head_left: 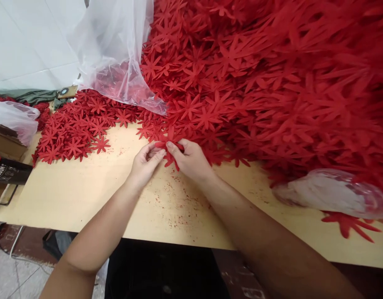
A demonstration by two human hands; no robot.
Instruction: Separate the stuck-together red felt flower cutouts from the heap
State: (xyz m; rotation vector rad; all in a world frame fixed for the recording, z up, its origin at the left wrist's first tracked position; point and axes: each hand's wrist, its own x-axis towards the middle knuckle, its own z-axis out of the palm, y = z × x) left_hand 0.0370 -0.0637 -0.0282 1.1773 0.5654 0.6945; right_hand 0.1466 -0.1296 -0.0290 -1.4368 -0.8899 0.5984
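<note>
Between my two hands is a red flower-shaped cutout (170, 136) with several narrow petals, held just above the wooden table (116, 197). My left hand (147, 161) pinches its left side with thumb and fingers. On the right side, my right hand (191, 158) grips it, the thumb lying over its middle. Some petals poke out above and below the fingers. Beyond my hands rises a big heap of similar red flower cutouts (207, 116). A smaller pile of red cutouts (73, 128) lies to the left.
A clear plastic bag (116, 54) stands against the heap at the back left. On the right lies a transparent plastic container (331, 193) beside a loose red cutout (349, 224). Red crumbs (182, 199) dot the tabletop. A black box (11, 170) sits at the left edge.
</note>
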